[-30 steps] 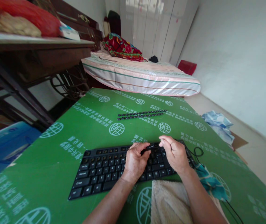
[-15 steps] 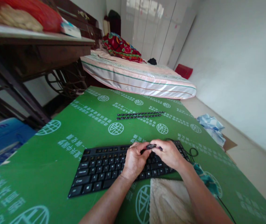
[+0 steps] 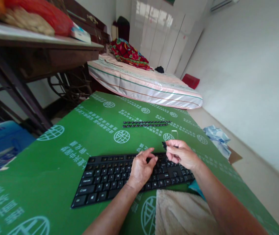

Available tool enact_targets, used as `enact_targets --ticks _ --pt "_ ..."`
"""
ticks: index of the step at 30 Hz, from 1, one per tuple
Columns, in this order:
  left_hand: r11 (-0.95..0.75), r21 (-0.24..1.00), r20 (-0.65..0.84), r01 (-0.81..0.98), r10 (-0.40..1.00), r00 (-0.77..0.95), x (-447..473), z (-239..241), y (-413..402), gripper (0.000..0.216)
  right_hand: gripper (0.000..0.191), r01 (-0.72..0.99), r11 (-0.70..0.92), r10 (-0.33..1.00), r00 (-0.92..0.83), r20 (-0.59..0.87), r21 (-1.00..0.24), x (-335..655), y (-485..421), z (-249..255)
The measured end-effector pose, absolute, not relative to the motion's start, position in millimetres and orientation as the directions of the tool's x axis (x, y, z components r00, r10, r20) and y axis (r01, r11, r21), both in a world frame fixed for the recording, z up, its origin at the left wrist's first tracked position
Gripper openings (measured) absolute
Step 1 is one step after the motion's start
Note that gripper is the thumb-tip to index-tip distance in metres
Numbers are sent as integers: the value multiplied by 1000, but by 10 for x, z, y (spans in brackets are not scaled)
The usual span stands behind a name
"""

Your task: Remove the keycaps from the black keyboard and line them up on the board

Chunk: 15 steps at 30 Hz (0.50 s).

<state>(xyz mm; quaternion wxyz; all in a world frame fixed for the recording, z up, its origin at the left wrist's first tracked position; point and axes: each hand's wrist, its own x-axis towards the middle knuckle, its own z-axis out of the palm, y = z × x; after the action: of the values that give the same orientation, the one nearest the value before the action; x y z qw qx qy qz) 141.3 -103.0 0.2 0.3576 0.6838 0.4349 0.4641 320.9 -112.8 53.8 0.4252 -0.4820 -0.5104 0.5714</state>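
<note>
My right hand [image 3: 180, 152] is raised over the right part of a black keyboard [image 3: 115, 182]. It pinches a keycap puller [image 3: 164, 145], whose dark end sticks out to the left while a thin wire loop rises above the knuckles. My left hand [image 3: 141, 166] rests over the keyboard's middle. Its fingers curl in toward the thumb, and whatever lies between them is too dark to make out. The keyboard's top row shows brownish spots where caps are off. Beyond it lie two neat lines of small black keycaps [image 3: 145, 125].
A beige cloth [image 3: 178, 212] lies before the keyboard, with a teal cloth [image 3: 197, 189] partly under my right arm. Everything sits on a green printed board [image 3: 100, 130]. A bed [image 3: 141, 85] stands behind, a dark wooden table [image 3: 41, 49] and blue box [image 3: 4, 147] at left.
My hands have come apart. The right one has moved right and up a little with the puller, turning its wire upward; the left has stayed nearly in place. The view has tilted slightly.
</note>
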Motion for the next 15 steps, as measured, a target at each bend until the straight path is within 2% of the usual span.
enact_targets --ticks 7,15 --pt "-372 867 327 333 927 185 1407 12 -1045 23 33 -260 -198 967 -209 -146 -945 3162 -1164 546" --pt "-407 833 354 374 913 204 1405 9 -1055 21 29 -345 -202 950 -298 -97 -917 3127 -1159 530"
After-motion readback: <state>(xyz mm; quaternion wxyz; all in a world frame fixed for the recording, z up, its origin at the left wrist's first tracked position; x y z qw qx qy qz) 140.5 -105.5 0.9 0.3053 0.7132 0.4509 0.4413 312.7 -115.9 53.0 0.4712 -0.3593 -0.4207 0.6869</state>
